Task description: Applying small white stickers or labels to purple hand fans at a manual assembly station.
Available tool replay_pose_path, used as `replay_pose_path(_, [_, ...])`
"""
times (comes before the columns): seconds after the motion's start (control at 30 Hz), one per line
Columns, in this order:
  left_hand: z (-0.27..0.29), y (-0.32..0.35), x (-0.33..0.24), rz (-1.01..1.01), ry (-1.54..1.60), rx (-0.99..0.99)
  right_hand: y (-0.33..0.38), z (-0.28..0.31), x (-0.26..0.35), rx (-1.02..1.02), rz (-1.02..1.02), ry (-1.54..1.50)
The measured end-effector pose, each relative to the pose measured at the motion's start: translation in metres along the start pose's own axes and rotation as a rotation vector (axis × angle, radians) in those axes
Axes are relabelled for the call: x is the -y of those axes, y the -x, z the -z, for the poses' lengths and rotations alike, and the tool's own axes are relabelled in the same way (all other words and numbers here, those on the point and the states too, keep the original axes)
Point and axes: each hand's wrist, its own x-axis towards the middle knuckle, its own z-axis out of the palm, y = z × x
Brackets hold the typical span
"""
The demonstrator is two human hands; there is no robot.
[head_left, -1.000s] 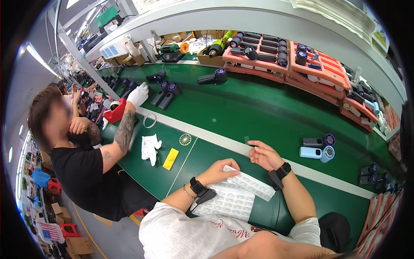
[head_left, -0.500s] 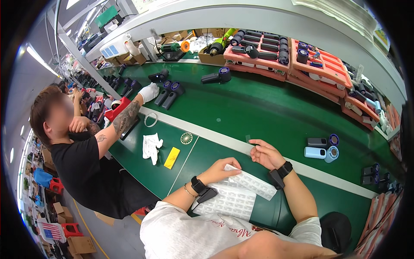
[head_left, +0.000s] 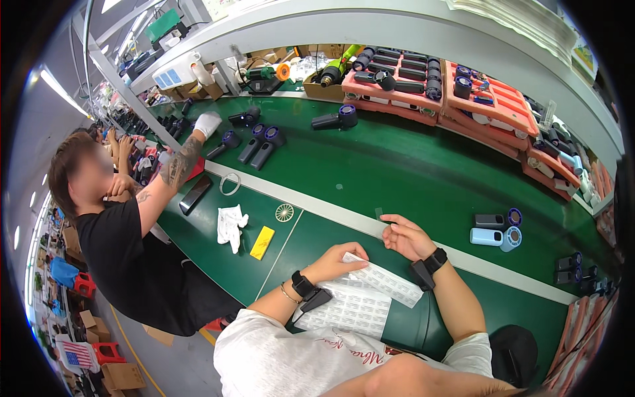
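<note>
My left hand (head_left: 338, 263) is closed on the upper left end of a white strip of printed labels (head_left: 387, 281). Under the strip lie larger white label sheets (head_left: 350, 309), at the near edge of the green bench. To the right, my right hand (head_left: 409, 238) is raised over the metal edge strip with its fingers curled. A small clear label (head_left: 379, 213) stands out from its fingertips, pinched there. Beyond that hand, on the green belt, are a light-blue handheld fan (head_left: 487, 237) and a dark grey handheld fan (head_left: 489, 220).
A co-worker's white-gloved hand (head_left: 207, 124) reaches over the belt near several dark handheld fans (head_left: 261, 153). White gloves (head_left: 231, 227), a yellow block (head_left: 262, 243) and a fan grille (head_left: 284, 212) lie left. Orange trays (head_left: 493, 106) of fans are stacked at the back.
The co-worker's gloved hand has drawn back to the left, leaving a dark handheld fan on the belt. Fans on the belt have shifted slightly right. My hands have hardly moved.
</note>
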Motion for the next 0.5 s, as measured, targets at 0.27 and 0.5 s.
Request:
replay_pose_path(0.27, [-0.0009, -0.0019, -0.0004, -0.027, 0.001, 0.002, 0.0004, 0.0032, 0.001, 0.018, 0.0, -0.008])
replay_pose_path(0.5, [0.0003, -0.0025, 0.0002, -0.017, 0.005, 0.012, -0.0009, 0.0043, 0.001, 0.011, -0.007, -0.01])
